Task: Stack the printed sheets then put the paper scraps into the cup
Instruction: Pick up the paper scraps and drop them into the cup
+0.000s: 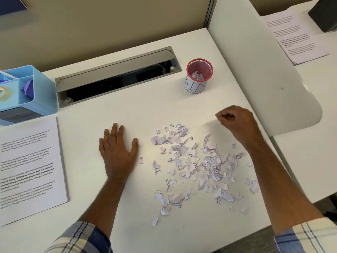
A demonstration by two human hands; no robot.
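Note:
A stack of printed sheets (31,167) lies at the desk's left edge. Many torn paper scraps (198,165) are scattered over the desk's right half. A red mesh cup (199,75) with a white "BIN" label stands behind them and holds a few scraps. My left hand (118,150) rests flat on the desk, fingers spread, to the left of the scraps. My right hand (235,119) hovers above the far right of the scraps with its fingers curled together; I cannot see anything pinched in them.
A blue desk organiser (27,94) stands at the back left. A grey cable tray (116,75) with its lid open runs along the back. A white divider (259,70) borders the right side; beyond it lies another printed sheet (297,37).

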